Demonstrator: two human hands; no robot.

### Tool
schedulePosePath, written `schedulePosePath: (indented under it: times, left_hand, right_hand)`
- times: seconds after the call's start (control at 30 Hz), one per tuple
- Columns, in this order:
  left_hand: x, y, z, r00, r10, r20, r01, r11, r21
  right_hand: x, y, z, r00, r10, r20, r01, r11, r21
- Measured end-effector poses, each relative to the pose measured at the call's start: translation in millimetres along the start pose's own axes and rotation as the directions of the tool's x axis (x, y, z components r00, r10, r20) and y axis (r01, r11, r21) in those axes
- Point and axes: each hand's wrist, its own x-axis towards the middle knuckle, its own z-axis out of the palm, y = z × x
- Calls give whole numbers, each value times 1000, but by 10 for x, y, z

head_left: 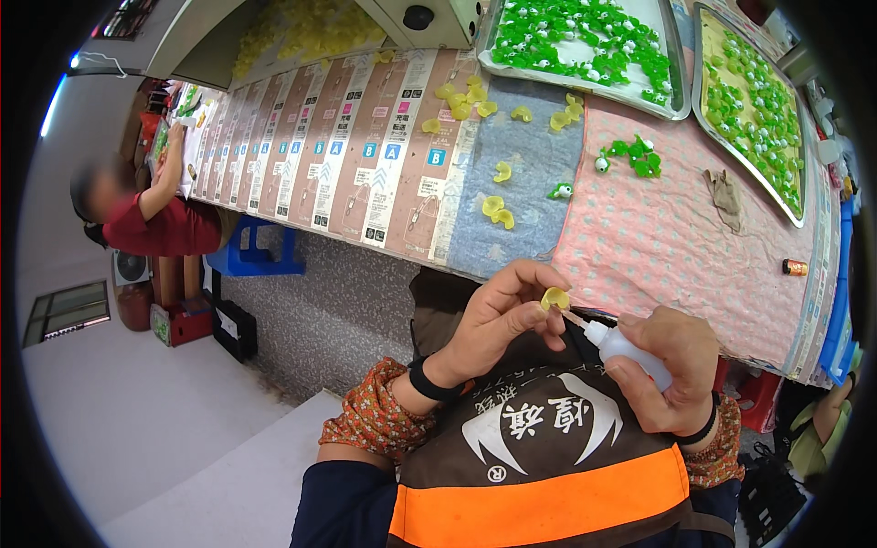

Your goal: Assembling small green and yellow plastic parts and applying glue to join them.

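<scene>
Between the thumb and fingertips of my left hand (501,315) is a small yellow cupped plastic piece (554,298), held over my lap by the table's near edge. My right hand (674,358) grips a white squeeze bottle (628,351), tilted so its thin nozzle points at the yellow piece; whether the tip touches it I cannot tell. More yellow pieces (494,207) lie scattered on the blue cloth (525,160), with one green piece with a white eyeball (560,190) among them. A cluster of similar green pieces (632,157) rests on the pink cloth (658,228).
Two metal trays of green eyed pieces, one (678,108) at the back and one (797,212) to the right, border the cloths. A white housing (196,46) holds yellow pieces. A crumpled brown rag (723,199) and small dark cylinder (794,268) lie right. Another person (169,205) works at far left.
</scene>
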Motion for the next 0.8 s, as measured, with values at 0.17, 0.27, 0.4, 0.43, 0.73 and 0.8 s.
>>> schedulePosePath:
  times: [0.17, 0.27, 0.4, 0.43, 0.73, 0.8]
  left_hand:
    - [1, -3, 8, 1000, 0, 5, 0, 1000, 12]
    - [3, -12, 4, 1000, -1, 8, 1, 1000, 18]
    - [-9, 2, 17, 999, -26, 28, 27, 999, -25]
    - [-8, 9, 28, 999, -26, 29, 27, 999, -25]
    - [-46, 43, 153, 983, -144, -110, 122, 975, -185]
    - [-61, 58, 183, 978, -109, -177, 98, 993, -72]
  right_hand:
    - [8, 0, 6, 1000, 1, 23, 0, 1000, -15]
    - [11, 0, 9, 999, 7, 35, -6, 1000, -21]
    - [18, 9, 22, 1000, -15, 4, 15, 998, -63]
    - [16, 5, 14, 1000, -1, -4, 0, 999, -49]
    - [-13, 8, 18, 996, 17, -82, -23, 997, -70]
    - [-26, 17, 23, 996, 24, -84, -30, 997, -67]
